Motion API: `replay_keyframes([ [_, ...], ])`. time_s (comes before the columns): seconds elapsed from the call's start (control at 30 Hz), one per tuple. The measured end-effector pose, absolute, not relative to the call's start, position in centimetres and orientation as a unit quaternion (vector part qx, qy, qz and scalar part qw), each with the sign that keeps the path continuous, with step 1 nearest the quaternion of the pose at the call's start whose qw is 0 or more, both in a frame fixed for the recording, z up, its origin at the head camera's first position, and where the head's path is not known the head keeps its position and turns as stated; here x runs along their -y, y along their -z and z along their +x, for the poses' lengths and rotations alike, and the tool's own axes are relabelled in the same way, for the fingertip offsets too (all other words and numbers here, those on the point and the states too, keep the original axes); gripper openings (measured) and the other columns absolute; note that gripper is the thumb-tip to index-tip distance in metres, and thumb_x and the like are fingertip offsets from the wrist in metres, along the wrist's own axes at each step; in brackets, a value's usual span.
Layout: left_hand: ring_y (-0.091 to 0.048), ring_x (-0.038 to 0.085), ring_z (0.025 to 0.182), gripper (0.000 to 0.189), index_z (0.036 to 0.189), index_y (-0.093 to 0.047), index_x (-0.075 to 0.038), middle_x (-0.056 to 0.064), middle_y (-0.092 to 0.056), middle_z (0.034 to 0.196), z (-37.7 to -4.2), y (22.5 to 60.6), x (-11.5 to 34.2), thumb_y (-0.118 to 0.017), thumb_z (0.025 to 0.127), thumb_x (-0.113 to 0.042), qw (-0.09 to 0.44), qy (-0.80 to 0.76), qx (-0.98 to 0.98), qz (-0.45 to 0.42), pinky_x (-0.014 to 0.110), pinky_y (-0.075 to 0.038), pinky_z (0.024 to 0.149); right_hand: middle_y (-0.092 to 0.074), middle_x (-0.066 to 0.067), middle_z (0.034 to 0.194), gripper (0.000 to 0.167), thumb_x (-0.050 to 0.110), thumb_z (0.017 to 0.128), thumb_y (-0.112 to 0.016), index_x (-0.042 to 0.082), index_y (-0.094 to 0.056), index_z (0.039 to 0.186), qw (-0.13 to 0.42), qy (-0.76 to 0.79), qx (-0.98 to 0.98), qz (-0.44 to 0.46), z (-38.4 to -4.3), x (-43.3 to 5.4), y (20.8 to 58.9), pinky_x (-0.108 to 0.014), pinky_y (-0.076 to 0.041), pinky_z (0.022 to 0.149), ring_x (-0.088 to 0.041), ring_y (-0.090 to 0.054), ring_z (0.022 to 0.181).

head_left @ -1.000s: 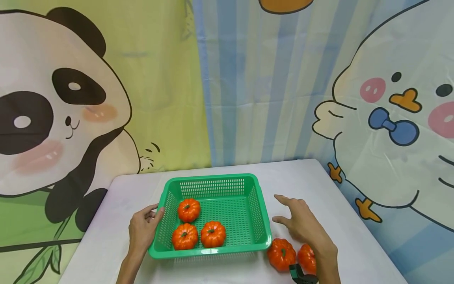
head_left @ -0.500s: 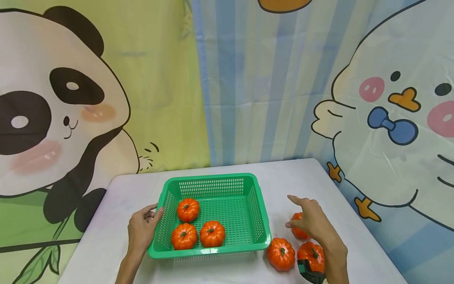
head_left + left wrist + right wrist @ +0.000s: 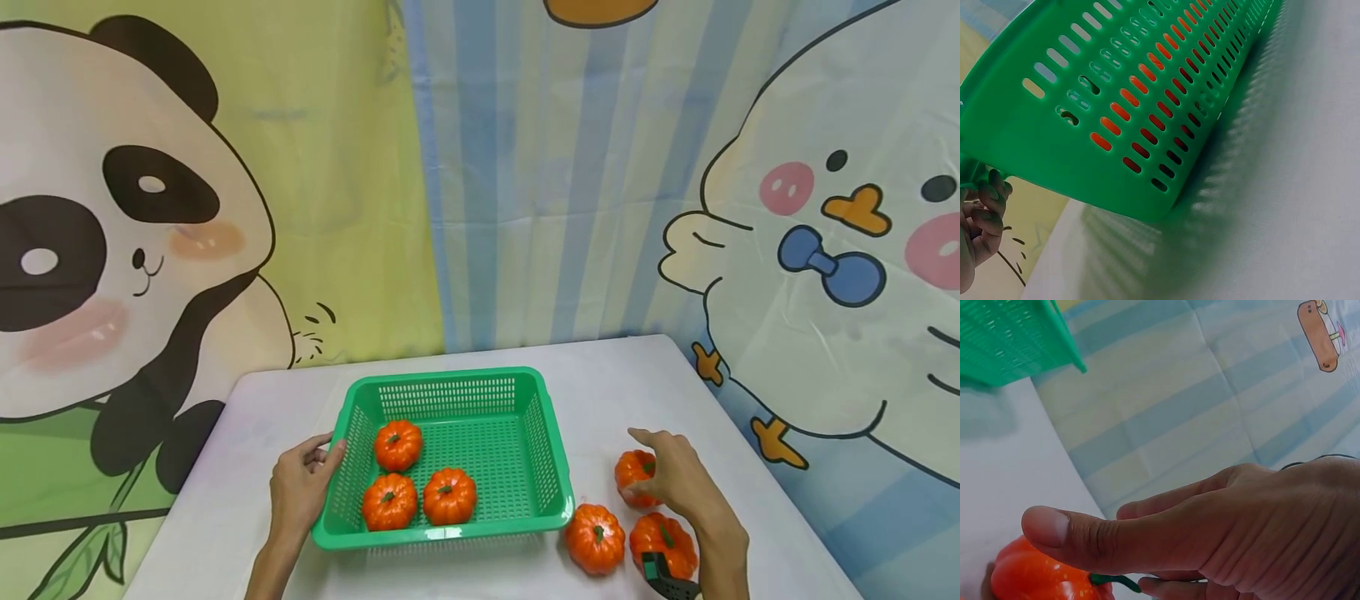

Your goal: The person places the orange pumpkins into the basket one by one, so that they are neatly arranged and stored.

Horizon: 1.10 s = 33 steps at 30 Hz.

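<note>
Right hand (image 3: pixel 678 477): spread, orange pumpkin (image 3: pixel 628 468) beside thumb | left hand (image 3: pixel 297 485): pinching green basket (image 3: pixel 510 527) rim | step: apparently reaching | next: likely calls for closing fingers

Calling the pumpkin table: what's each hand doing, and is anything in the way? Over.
Left hand grips green plastic basket. Right hand open at farthest loose pumpkin, contact unclear. Three pumpkins inside; basket's right wall stands between.

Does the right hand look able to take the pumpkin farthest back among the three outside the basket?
Likely yes: the right hand is right at that orange pumpkin, thumb and fingers apart, and nothing seems to block it. The green basket stands off to the left.
</note>
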State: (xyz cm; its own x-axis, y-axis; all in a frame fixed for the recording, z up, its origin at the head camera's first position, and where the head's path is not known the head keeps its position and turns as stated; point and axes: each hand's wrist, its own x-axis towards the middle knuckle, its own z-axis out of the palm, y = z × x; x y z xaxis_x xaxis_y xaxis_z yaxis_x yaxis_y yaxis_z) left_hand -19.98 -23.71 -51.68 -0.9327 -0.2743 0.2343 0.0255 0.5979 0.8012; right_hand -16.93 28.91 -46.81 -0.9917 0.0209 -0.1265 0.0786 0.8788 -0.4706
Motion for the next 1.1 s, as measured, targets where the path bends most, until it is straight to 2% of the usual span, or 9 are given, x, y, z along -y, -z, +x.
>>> replay_keyframes([
  [0.43, -0.058, 0.006, 0.059, 0.041, 0.128, -0.078, 0.003, 0.009, -0.075, 0.078, -19.7, 51.8, 23.7, -0.078, 0.104, -0.03, 0.169, 0.434, 0.882, 0.077, 0.025, -0.044, 0.062, -0.066, -0.033, 0.139, 0.098, 0.023, 0.069, -0.105, -0.008, -0.06, 0.15, 0.065, 0.248, -0.966, 0.039, -17.0, -29.7, 48.3, -0.07, -0.05, 0.108, -0.05, -0.061, 0.124],
  [1.1, -0.057, 0.004, 0.06, 0.039, 0.126, -0.079, 0.003, 0.009, -0.074, 0.078, -19.8, 51.8, 23.6, -0.079, 0.103, -0.028, 0.191, 0.436, 0.877, 0.06, 0.025, -0.045, 0.062, -0.066, -0.037, 0.136, 0.094, 0.017, 0.069, -0.105, -0.013, -0.06, 0.147, 0.078, 0.248, -0.964, 0.055, -17.2, -30.3, 49.6, -0.069, -0.051, 0.107, -0.052, -0.063, 0.124],
])
